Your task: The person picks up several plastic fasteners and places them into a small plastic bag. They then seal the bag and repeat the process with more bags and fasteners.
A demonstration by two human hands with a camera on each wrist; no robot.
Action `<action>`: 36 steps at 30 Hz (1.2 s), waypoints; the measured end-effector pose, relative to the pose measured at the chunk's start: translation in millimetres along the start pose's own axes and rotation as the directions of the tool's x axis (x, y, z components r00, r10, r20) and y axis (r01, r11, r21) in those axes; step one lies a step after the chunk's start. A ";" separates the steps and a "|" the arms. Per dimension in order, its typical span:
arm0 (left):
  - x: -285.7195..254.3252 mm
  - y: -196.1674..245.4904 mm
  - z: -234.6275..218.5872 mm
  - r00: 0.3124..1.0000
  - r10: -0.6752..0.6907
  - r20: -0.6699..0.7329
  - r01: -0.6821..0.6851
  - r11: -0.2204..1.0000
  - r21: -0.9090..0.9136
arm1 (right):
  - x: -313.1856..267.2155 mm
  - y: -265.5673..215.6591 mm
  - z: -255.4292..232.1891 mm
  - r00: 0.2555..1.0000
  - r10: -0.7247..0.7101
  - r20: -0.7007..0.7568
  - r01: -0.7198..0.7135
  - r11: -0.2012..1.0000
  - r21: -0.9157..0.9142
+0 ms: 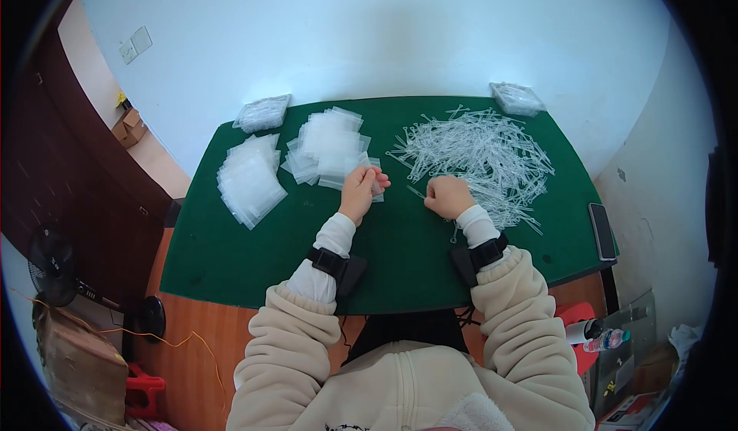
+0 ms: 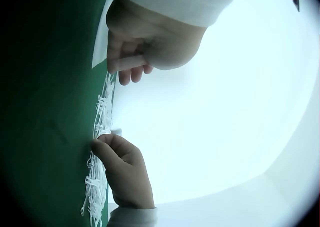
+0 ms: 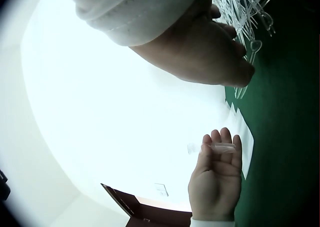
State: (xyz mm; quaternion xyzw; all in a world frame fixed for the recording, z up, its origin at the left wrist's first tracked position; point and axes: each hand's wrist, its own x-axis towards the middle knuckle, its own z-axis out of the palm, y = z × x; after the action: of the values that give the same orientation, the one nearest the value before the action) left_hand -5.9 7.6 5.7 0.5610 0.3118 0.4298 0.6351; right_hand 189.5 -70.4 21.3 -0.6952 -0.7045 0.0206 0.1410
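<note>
My left hand holds a small clear plastic bag between thumb and fingers, palm turned up in the right wrist view. Just behind it, flat clear bags lie in a loose heap. At the left edge of a large pile of clear plastic sticks, my right hand has its thumb and fingers pinched together on a thin stick that pokes out past the fingertips. How many sticks it pinches is hidden. The two hands are apart, low over the green table.
A second heap of bags lies farther left. Filled clear packs stand at the back left and back right corners. A phone lies at the right edge, and a wall rises behind the table.
</note>
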 end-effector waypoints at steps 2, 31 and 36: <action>2.0 -0.2 -3.9 1.000 0.015 -0.008 -0.015 1.000 0.007 | -0.6 -5.3 -4.2 0.997 -0.075 -0.005 0.075 0.987 0.144; -15.7 10.4 9.5 0.778 -0.314 0.544 0.244 0.949 0.198 | 1.8 -18.5 -2.7 0.952 -0.038 -0.303 0.257 0.637 0.727; -15.9 4.1 16.9 0.846 -0.089 0.526 -0.014 0.982 0.189 | 0.2 -21.7 -5.3 0.921 -0.082 -0.380 0.351 0.596 0.723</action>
State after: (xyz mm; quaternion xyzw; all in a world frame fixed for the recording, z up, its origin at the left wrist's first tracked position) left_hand 1.1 -14.1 11.3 0.7086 0.1734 0.2141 0.6497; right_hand 169.6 -71.7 31.2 -0.4672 -0.6743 0.1973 0.5368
